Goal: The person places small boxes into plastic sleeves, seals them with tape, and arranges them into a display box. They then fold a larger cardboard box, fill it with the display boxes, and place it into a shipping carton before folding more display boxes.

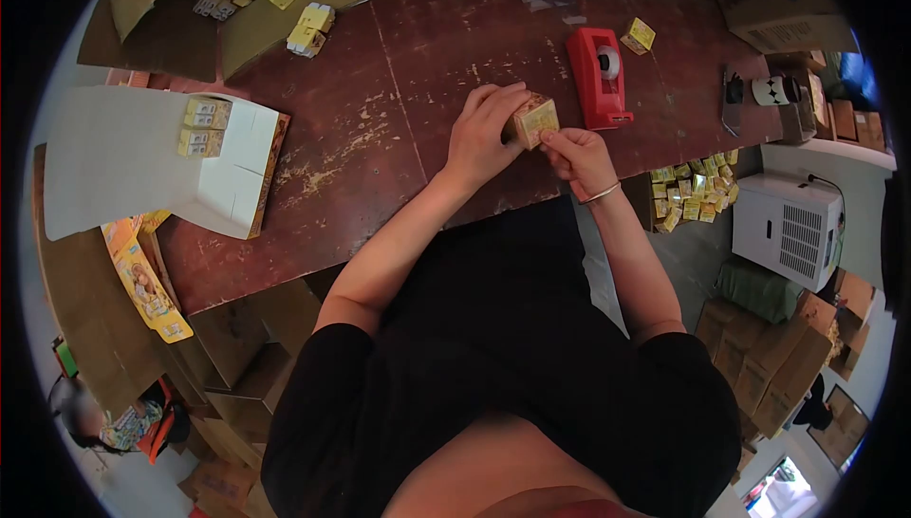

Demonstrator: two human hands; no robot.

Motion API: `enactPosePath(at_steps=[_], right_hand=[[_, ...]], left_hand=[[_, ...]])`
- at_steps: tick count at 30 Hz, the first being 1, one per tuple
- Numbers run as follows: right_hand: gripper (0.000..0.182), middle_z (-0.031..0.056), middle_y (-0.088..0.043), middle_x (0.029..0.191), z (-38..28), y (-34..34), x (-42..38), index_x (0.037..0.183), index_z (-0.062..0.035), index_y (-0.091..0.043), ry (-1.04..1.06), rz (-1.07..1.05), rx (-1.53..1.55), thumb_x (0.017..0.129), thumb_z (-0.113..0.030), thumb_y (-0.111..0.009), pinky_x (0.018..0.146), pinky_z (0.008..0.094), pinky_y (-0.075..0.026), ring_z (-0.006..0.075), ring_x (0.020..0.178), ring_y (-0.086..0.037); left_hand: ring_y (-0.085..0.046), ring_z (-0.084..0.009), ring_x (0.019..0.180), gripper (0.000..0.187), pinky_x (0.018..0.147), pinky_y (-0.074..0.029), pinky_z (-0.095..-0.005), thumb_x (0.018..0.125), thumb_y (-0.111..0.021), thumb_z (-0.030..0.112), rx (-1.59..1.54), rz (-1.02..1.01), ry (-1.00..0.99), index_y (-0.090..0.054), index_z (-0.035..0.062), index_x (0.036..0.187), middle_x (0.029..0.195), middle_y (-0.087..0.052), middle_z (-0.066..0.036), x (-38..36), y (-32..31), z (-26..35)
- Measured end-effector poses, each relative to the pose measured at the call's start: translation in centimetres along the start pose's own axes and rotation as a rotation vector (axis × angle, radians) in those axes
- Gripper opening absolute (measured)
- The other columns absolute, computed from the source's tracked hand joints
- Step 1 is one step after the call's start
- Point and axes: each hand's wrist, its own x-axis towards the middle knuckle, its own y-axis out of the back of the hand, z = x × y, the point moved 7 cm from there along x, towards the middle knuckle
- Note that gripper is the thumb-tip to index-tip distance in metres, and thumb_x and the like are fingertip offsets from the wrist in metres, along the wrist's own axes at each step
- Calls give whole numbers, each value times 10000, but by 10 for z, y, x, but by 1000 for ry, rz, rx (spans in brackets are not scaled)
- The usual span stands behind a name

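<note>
A small yellow patterned box (536, 120) is held just above the worn red-brown table (351, 138). The fingers of my left hand (485, 135) wrap round its left side and top. At its lower right edge, my right hand (581, 159) pinches with thumb and forefinger; what lies between those fingertips is too small to tell. Right of the box stands a red tape dispenser (596, 82). Another small yellow box (638, 36) lies beyond the dispenser. Two or more yellow-and-white boxes (310, 29) sit together near the far edge.
An open white carton (237, 172) at the left holds small boxes. A cardboard box (237, 58) with several small boxes lies at the back left. Below the table's right edge is a carton of yellow boxes (693, 191). A person (114, 423) is at the lower left.
</note>
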Motion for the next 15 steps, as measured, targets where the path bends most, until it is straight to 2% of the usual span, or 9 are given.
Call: enactPosePath(at_steps=[3, 6, 7, 9, 10, 11, 12, 14, 15], right_hand=[[189, 19, -575, 677, 11, -19, 7, 842, -14, -657, -133, -73, -125, 895, -195, -671, 401, 171, -231, 24, 470, -391], [246, 19, -584, 718, 22, -44, 9, 921, -17, -655, -196, -170, -203, 889, -259, -681, 390, 179, -223, 31, 497, -413], [274, 37, -598, 811, 22, -49, 11, 995, -8, -646, -120, -89, -220, 878, -251, -693, 402, 174, -250, 37, 517, -430], [323, 56, -612, 904, 22, -59, 19, 1068, 1, -636, -45, -27, -248, 867, -242, -704, 414, 168, -276, 43, 537, -448], [346, 59, -610, 947, 14, -70, 24, 1112, -3, -618, 115, -94, -218, 858, -218, -711, 462, 169, -344, 53, 596, -496], [378, 63, -608, 991, 5, -83, 24, 1155, -6, -600, 274, -166, -184, 848, -193, -717, 509, 170, -412, 63, 656, -545], [378, 63, -608, 991, 3, -92, 27, 1155, -6, -600, 270, -192, -187, 848, -193, -717, 509, 170, -412, 63, 656, -545], [416, 54, -611, 1000, -9, -110, 28, 1182, 6, -579, 343, -199, -503, 810, -99, -731, 654, 194, -501, 85, 791, -605], [416, 54, -611, 1000, -10, -121, 29, 1182, 6, -579, 340, -236, -503, 810, -99, -731, 654, 194, -501, 85, 791, -605]], left_hand=[[-574, -288, 1059, 532, 851, -522, -366, 622, -765, 55, 48, 55, -19, -608, 89, 1129, 1183, -632, -61, -10, 18, -6], [-569, -294, 1077, 533, 851, -520, -377, 618, -769, 71, 38, 82, 16, -611, 84, 1127, 1177, -633, -67, -18, 38, -14], [-569, -294, 1077, 533, 851, -520, -377, 618, -769, 71, 47, 89, 25, -611, 84, 1127, 1177, -633, -67, -21, 44, -14], [-592, -265, 1064, 525, 895, -495, -352, 666, -813, 115, -89, 8, 274, -607, 63, 1146, 1156, -641, -81, -25, 52, -22], [-592, -265, 1064, 525, 895, -495, -352, 666, -813, 115, -78, 20, 284, -607, 63, 1146, 1156, -641, -81, -26, 60, -16], [-606, -239, 1038, 516, 855, -508, -341, 666, -800, 131, -270, -50, 528, -600, 47, 1134, 1149, -640, -104, -31, 61, -22], [-619, -213, 1012, 509, 815, -521, -331, 666, -787, 148, -464, -114, 765, -593, 31, 1121, 1142, -639, -127, -40, 58, -30], [-624, -199, 996, 501, 793, -522, -320, 709, -774, 170, -495, -123, 766, -578, 28, 1148, 1140, -637, -125, -56, 67, -40], [-630, -186, 980, 496, 771, -522, -309, 752, -760, 192, -541, -152, 759, -563, 24, 1175, 1137, -636, -123, -61, 72, -42]])
